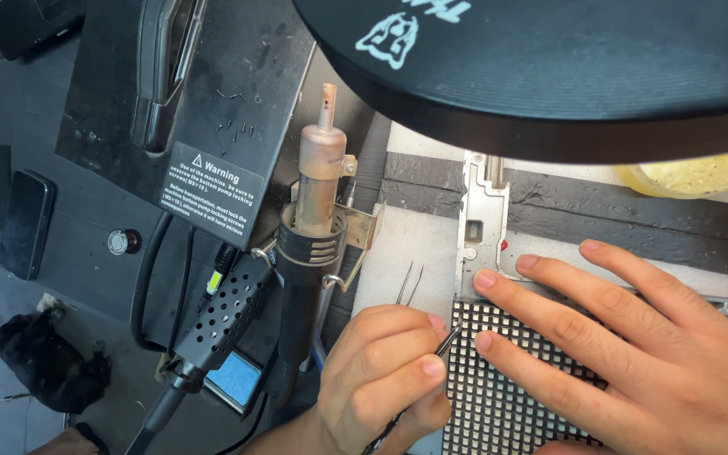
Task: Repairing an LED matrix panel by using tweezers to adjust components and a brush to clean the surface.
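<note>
- The panel (499,396), a black board gridded with small white squares, lies at the lower middle of the view; every place below is told from it.
- The left hand (381,379) sits just left of the panel, its fingers curled tight around a thin black tool (446,341), pinching it like a pen.
- The tool's tip touches the panel's upper left edge; whether it grips anything there is too small to tell.
- The right hand (634,345) lies flat on the panel's right part, fingers spread and pointing left, and holds nothing.
- Two of its fingertips rest on the grid, another on the metal bracket (482,223) that runs up from the panel's top edge.
- Tweezers (409,284) lie on the pale mat (406,244) just above the left hand, up and left of the panel.
- A hot-air gun (318,190) stands in its holder, left of the panel.
- A perforated black handle (221,324) lies further left.
- A phone (25,223) lies far left, well apart.
- A black lamp shade (549,59) hangs above the panel, hiding the top of the view.
</note>
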